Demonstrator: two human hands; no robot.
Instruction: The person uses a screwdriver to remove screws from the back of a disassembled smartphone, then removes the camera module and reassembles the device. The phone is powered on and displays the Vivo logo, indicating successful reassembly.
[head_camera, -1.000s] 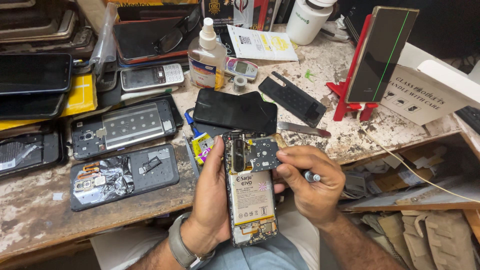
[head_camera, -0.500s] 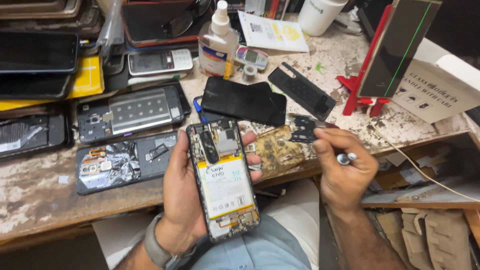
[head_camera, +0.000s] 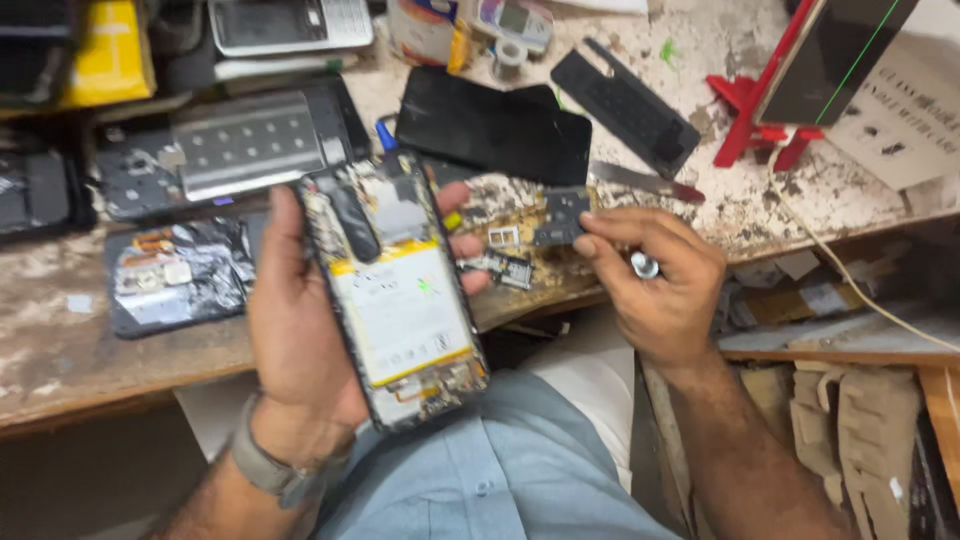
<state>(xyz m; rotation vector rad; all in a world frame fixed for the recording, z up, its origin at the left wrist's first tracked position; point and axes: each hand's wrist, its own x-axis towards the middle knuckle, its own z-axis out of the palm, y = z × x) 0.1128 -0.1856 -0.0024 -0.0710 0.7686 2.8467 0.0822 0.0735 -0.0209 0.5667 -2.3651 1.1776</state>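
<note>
left hand (head_camera: 300, 330) grips the opened phone (head_camera: 395, 290) face-up so its insides show; right hand (head_camera: 655, 285) fingers pinch a small dark cover plate (head_camera: 562, 215) over the table (head_camera: 60, 330).

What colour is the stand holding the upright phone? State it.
Red; the stand shows best in the head view, at the bench's right.

Worn wooden workbench (head_camera: 60, 350), top stained, paint flaking, edge chipped. Far left: yellow packet (head_camera: 110, 50), dark phone bodies. Far centre: grey keypad phone (head_camera: 285, 22), small tape roll (head_camera: 508, 55). Centre-left: opened phone with perforated metal plate (head_camera: 245, 140); nearer, opened phone with crumpled foil (head_camera: 180, 275). Centre: black back cover (head_camera: 495, 125), black strip (head_camera: 625, 105) to its right, metal blade tool (head_camera: 645, 183) just beyond. Far right: red stand (head_camera: 755, 125) propping dark screen, printed paper (head_camera: 905, 120).
</note>
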